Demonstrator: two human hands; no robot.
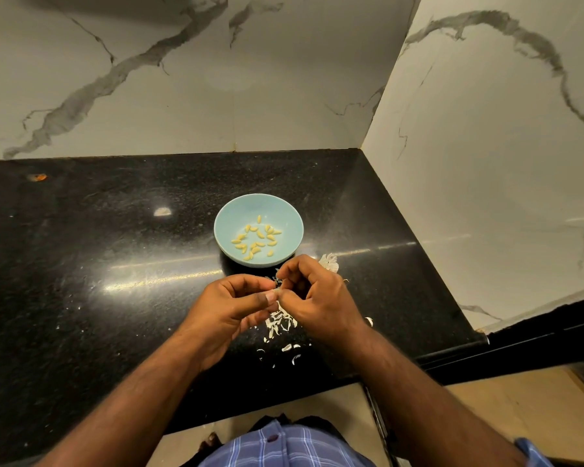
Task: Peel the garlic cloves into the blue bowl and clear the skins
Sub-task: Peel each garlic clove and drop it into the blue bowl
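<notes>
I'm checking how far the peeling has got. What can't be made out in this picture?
- Head view: the clove pinched between the left hand and right hand is mostly hidden by fingertips.
- The garlic beyond the right hand is partly covered by it; remaining cloves uncountable.
- Skins under the hands are partly hidden.
- Cloves in the blue bowl are too small to count surely.

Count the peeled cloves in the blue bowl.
About 20 peeled cloves, all loose on the floor of the blue bowl, mostly toward its near side. Some touch, so the count is approximate. One more clove is pinched between both hands' fingers, mostly hidden.
</notes>
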